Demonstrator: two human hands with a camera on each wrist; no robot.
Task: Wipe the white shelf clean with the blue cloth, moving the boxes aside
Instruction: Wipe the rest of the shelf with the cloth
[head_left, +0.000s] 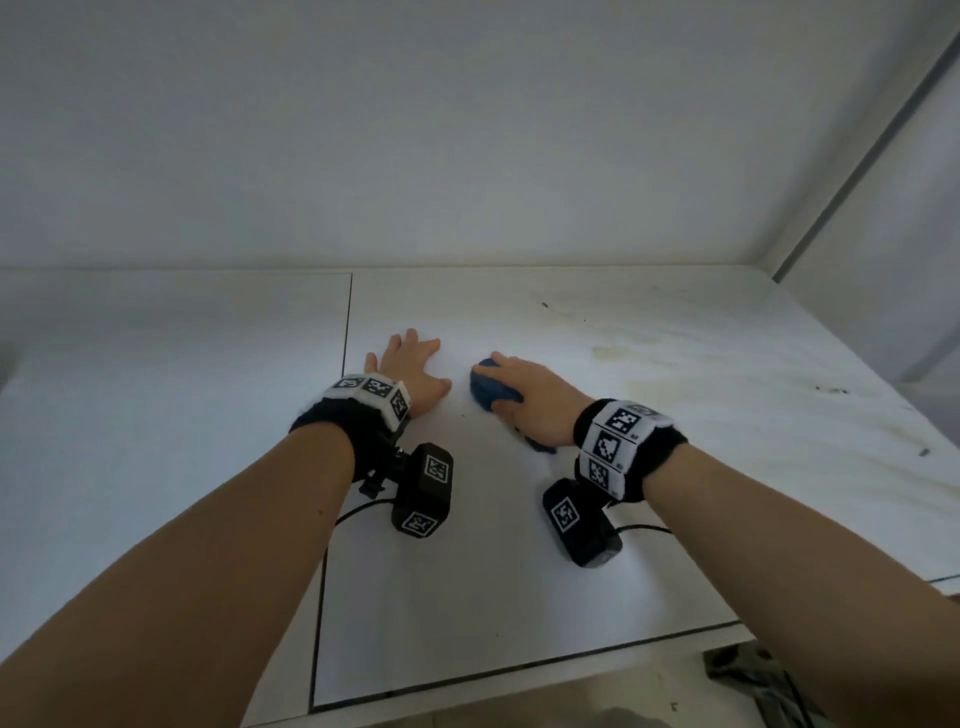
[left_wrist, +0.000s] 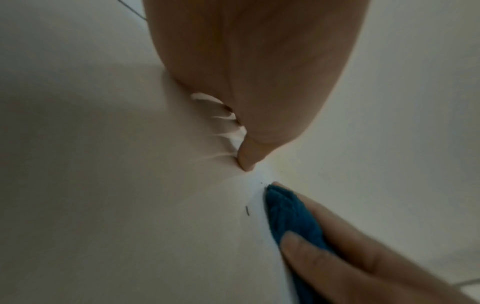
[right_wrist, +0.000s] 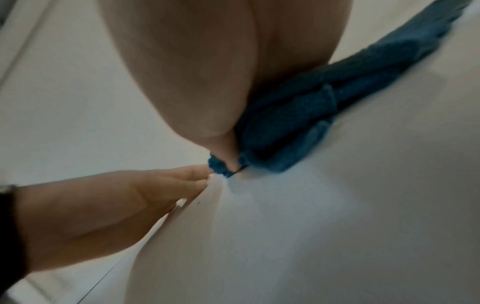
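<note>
The white shelf (head_left: 498, 577) fills the head view. My left hand (head_left: 410, 370) lies flat on it with fingers spread, palm down, just left of the cloth. My right hand (head_left: 527, 396) grips the bunched blue cloth (head_left: 485, 391) and presses it onto the shelf. In the left wrist view the left hand (left_wrist: 249, 86) rests on the shelf and the blue cloth (left_wrist: 293, 218) sits under the right hand's fingers (left_wrist: 345, 253). The right wrist view shows the blue cloth (right_wrist: 298, 115) trailing from under the right palm (right_wrist: 207, 67). No boxes are in view.
Yellowish stains (head_left: 623, 356) and dark specks (head_left: 830, 389) mark the shelf to the right of the cloth. A thin dark seam (head_left: 347, 332) runs front to back left of my left hand. The back wall (head_left: 415, 156) and a side panel (head_left: 883, 249) close the shelf in.
</note>
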